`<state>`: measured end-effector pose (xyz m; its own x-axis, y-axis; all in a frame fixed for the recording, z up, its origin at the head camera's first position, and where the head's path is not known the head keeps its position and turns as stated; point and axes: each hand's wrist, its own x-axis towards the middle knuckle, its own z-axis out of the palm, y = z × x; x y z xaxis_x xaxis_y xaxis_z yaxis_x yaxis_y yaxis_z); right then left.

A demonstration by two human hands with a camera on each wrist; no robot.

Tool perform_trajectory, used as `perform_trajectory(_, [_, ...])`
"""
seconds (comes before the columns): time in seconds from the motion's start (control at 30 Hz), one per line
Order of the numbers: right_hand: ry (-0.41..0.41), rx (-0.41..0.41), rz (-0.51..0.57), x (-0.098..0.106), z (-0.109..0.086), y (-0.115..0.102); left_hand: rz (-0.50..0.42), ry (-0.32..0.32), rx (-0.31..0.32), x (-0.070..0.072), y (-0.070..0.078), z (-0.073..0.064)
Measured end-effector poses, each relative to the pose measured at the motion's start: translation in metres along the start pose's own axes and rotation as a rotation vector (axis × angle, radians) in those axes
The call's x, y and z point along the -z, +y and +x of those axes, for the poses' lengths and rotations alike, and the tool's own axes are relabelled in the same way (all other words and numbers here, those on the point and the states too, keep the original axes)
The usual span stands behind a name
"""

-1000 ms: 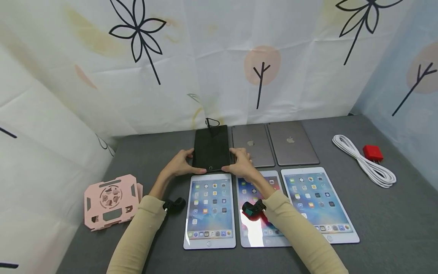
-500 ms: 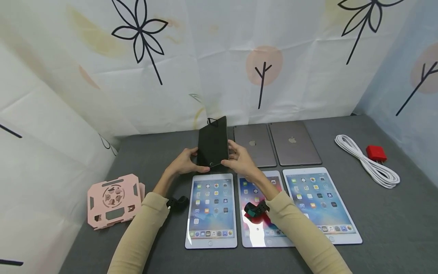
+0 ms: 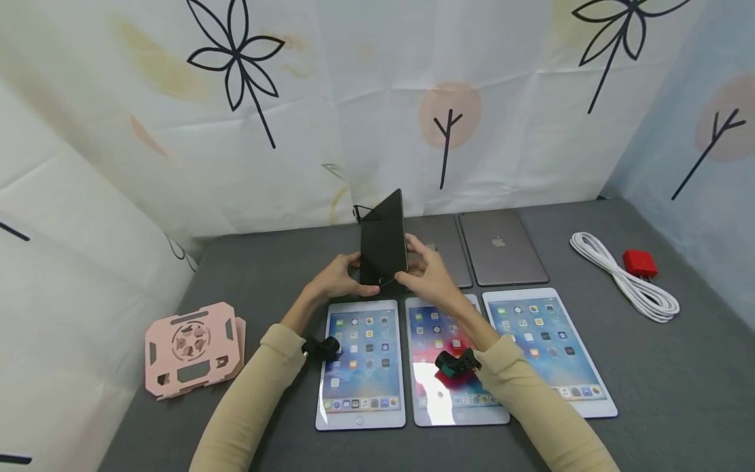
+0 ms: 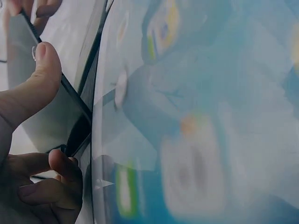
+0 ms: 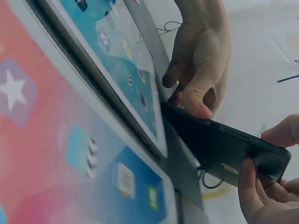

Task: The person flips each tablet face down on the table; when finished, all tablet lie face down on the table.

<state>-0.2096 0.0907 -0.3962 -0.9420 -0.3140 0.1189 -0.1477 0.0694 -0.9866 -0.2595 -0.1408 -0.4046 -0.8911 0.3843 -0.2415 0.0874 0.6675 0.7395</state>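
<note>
On the table [image 3: 678, 387] before me lie three tablets [image 3: 425, 367]; behind the left one [image 3: 362, 367], a fourth tablet [image 3: 380, 246] between my left hand [image 3: 339, 278] and right hand [image 3: 430, 275], then two more [image 3: 504, 252] rightward. Panels [image 3: 191, 351] lie left, cable [image 3: 645, 298] and charger [image 3: 639, 263] right.

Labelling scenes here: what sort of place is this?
Probably a makeshift tabletop recording booth: pale printed fabric hangings behind and beside a grey cloth-covered table, with rectangular white-framed tablets in a row.

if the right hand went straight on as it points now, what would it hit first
The slim black rectangular tablet, tilted up, which the right hand pinches; past it, perhaps the white patterned cloth backdrop, though depth is unclear.
</note>
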Motion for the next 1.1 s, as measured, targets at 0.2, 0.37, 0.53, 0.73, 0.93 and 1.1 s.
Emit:
perform_trajectory(0.2, [0.01, 0.008, -0.06, 0.007, -0.006, -0.011, -0.014, -0.04, 0.01, -0.009, 0.013, 0.006])
perform_trajectory(0.37, [0.019, 0.006, -0.119, 0.011, -0.01, -0.015, -0.027, -0.059, 0.017, -0.014, 0.016, 0.009])
perform_trajectory(0.53, [0.032, 0.021, -0.162, 0.016, -0.01, -0.014, -0.028, -0.078, 0.015, -0.018, 0.017, 0.013])
perform_trajectory(0.73, [0.021, 0.028, -0.178, 0.019, -0.009, -0.017, -0.034, -0.094, 0.013, -0.02, 0.018, 0.016])
perform_trajectory(0.93, [0.029, 0.022, -0.227, 0.018, -0.007, -0.022, -0.053, -0.112, -0.017, -0.02, 0.019, 0.017])
perform_trajectory(1.1, [0.035, 0.01, -0.255, 0.014, -0.004, -0.025, -0.052, -0.117, -0.055, -0.019, 0.016, 0.016])
